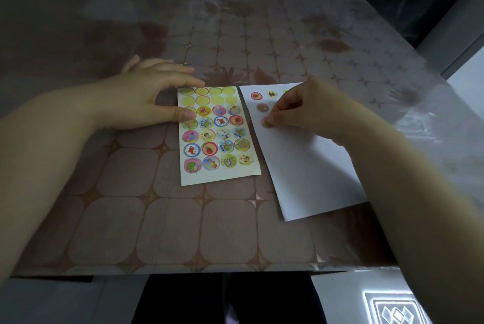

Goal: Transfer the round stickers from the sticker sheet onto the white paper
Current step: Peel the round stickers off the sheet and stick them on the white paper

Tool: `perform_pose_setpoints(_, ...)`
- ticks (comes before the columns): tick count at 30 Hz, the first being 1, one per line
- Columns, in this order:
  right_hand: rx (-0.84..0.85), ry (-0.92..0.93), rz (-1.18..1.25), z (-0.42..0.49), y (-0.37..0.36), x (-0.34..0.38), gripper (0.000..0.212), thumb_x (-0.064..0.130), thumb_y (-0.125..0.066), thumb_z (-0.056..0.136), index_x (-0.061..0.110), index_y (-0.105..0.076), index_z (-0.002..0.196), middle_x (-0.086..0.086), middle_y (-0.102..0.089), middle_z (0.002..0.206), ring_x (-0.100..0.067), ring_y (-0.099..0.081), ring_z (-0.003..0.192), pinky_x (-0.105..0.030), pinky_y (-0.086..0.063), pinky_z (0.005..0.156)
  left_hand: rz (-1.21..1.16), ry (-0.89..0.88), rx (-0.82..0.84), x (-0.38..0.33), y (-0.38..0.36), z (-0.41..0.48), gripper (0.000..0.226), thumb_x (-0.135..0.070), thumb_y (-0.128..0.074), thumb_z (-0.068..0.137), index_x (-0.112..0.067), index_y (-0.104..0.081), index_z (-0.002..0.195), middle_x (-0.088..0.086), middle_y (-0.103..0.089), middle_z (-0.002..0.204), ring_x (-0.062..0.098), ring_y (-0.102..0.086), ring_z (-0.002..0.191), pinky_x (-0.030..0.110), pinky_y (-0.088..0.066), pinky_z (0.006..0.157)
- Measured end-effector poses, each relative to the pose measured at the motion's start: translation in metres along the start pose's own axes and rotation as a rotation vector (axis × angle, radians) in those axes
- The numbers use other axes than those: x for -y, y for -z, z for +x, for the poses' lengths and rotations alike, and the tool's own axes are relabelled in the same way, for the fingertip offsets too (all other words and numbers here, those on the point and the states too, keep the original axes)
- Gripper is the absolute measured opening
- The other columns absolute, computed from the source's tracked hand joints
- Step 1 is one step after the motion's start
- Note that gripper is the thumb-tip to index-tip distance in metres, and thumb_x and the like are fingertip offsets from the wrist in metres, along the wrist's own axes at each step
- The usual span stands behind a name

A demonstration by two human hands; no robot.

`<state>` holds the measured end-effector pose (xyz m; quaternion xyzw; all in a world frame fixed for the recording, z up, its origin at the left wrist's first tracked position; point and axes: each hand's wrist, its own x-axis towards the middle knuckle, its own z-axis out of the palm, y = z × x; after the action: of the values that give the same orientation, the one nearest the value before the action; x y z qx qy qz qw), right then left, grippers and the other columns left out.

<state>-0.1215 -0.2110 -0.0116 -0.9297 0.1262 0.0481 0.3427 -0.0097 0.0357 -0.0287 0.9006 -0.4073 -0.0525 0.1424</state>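
The sticker sheet point(218, 135) lies flat in the middle of the table, with bare yellow circles in its top two rows and several colourful round stickers below. My left hand point(154, 96) rests on the sheet's top left corner, thumb and fingertips pressing it down. To the right lies the white paper point(309, 166), with several round stickers stuck near its top left. My right hand point(301, 109) is over the paper, thumb and forefinger pinched on a round sticker point(267, 123) that touches the paper below the others.
The table point(170, 224) has a brown tile-patterned cloth under a clear plastic cover. Its front edge runs close to me, its right edge just beyond the paper. A patterned floor mat point(395, 310) shows at the lower right.
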Motion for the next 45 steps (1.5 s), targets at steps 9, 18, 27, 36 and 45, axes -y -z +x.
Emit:
perform_pose_setpoints(9, -0.012, -0.033, -0.012, 0.007, -0.001, -0.003, 0.038, 0.036, -0.080, 0.065, 0.023, -0.051, 0.086, 0.007, -0.051, 0.082, -0.010, -0.047, 0.069, -0.023, -0.035, 0.054, -0.023, -0.060, -0.051, -0.005, -0.002, -0.001, 0.088, -0.085, -0.032, 0.055, -0.045, -0.036, 0.133, -0.021, -0.031, 0.141, 0.007, -0.017, 0.138, 0.036, 0.002, 0.108)
perform_pose_setpoints(18, -0.046, 0.046, -0.130, 0.006, -0.012, -0.002, 0.030, 0.040, -0.066, 0.081, 0.017, -0.048, 0.072, 0.011, -0.050, 0.062, -0.008, -0.040, 0.056, -0.024, -0.030, 0.052, -0.102, -0.093, -0.134, -0.003, -0.002, -0.001, 0.069, -0.049, -0.041, 0.076, -0.030, -0.027, 0.141, -0.024, -0.039, 0.133, 0.005, -0.026, 0.132, 0.031, 0.000, 0.108)
perform_pose_setpoints(27, -0.048, 0.122, -0.205, -0.003, -0.008, 0.005, 0.031, 0.041, -0.070, 0.076, 0.018, -0.049, 0.075, 0.007, -0.047, 0.066, -0.009, -0.041, 0.057, -0.025, -0.031, 0.052, -0.159, -0.149, -0.087, -0.004, -0.004, 0.002, 0.059, -0.047, -0.048, 0.075, -0.027, -0.042, 0.130, -0.029, -0.054, 0.105, -0.002, -0.044, 0.105, 0.040, -0.023, 0.108)
perform_pose_setpoints(36, -0.037, 0.424, -0.442, 0.012, -0.043, 0.058, 0.029, 0.036, -0.060, 0.086, 0.028, -0.062, 0.113, -0.003, -0.054, 0.112, -0.021, -0.056, 0.094, -0.036, -0.044, 0.087, -0.208, -0.188, -0.111, -0.012, -0.010, 0.001, 0.079, -0.054, -0.056, 0.069, -0.022, -0.033, 0.138, -0.019, -0.042, 0.127, 0.000, -0.040, 0.120, 0.030, -0.029, 0.107)
perform_pose_setpoints(45, -0.105, 0.382, -0.106, 0.021, -0.059, 0.049, 0.011, 0.024, -0.068, 0.079, 0.026, -0.071, 0.090, 0.020, -0.053, 0.077, 0.001, -0.047, 0.071, -0.024, -0.042, 0.074, -0.093, -0.061, 0.045, -0.014, -0.010, 0.002, 0.071, -0.043, -0.058, 0.083, -0.031, -0.021, 0.143, -0.013, -0.023, 0.151, 0.002, -0.017, 0.138, 0.043, 0.003, 0.113)
